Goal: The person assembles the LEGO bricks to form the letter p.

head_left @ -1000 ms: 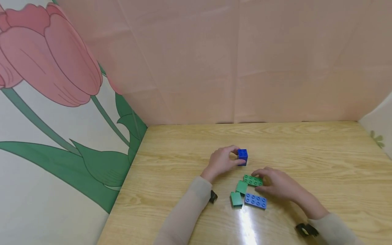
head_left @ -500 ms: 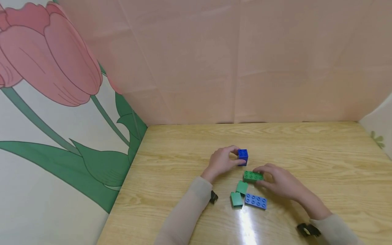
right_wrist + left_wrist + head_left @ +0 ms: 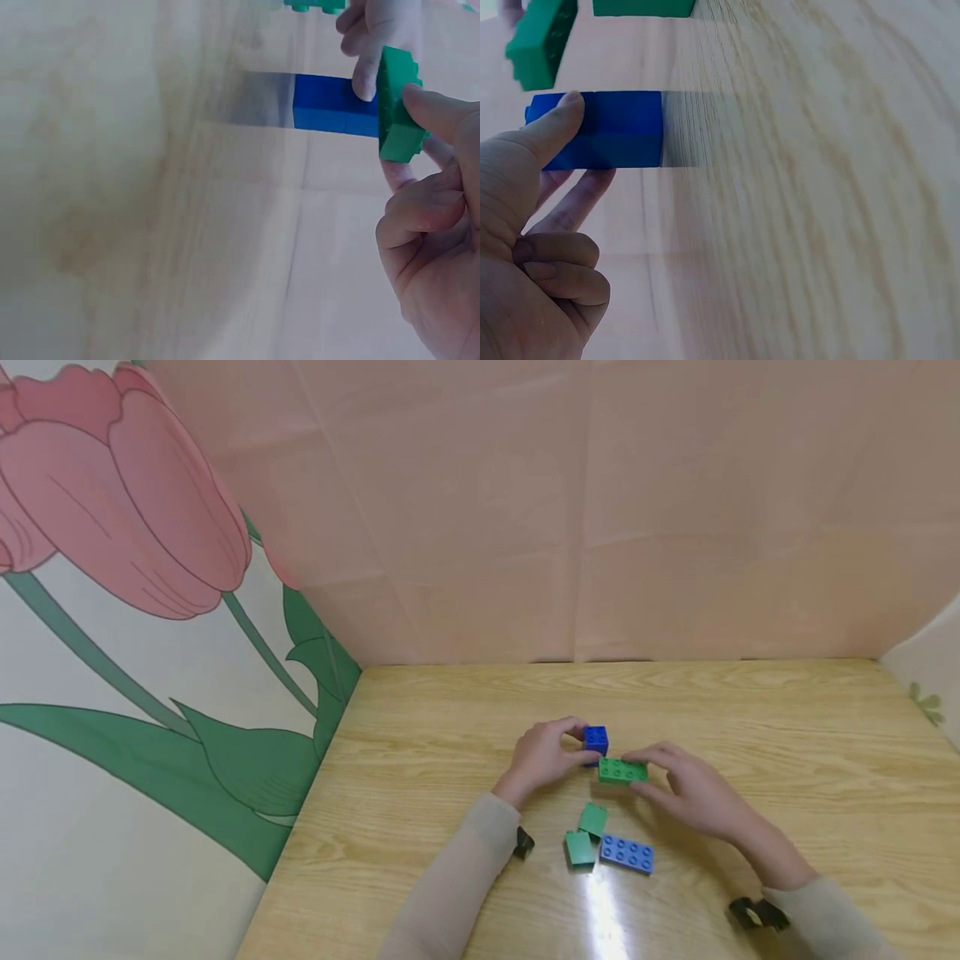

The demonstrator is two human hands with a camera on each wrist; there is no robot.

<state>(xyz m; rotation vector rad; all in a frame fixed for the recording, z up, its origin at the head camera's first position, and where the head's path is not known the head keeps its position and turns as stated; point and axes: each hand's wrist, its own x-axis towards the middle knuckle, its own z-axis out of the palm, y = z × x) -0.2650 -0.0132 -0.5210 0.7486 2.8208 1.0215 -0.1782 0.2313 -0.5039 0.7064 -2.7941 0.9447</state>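
My left hand (image 3: 543, 756) pinches a tall, dark blue toy brick (image 3: 596, 739) between thumb and fingers; it stands on the table, studs up. In the left wrist view the thumb lies along the upper part of that blue brick (image 3: 626, 127). A green eight-stud brick (image 3: 618, 771), raised off the table, is pinched at its right end by my right hand (image 3: 693, 789). From the right wrist, this green brick (image 3: 397, 105) overlaps the top end of the blue one (image 3: 330, 105); whether they touch I cannot tell.
On the wooden table (image 3: 420, 735), nearer me, lie two smaller green bricks (image 3: 592, 819) and a lighter blue eight-stud brick (image 3: 627, 853), close together. A pink sheet (image 3: 465, 527) rises behind the table's far edge, and a tulip-printed sheet (image 3: 150, 677) stands at left.
The right hand has lifted the green eight-stud brick off the table and brought it away from me, up close to the blue brick. The left hand has stayed put.
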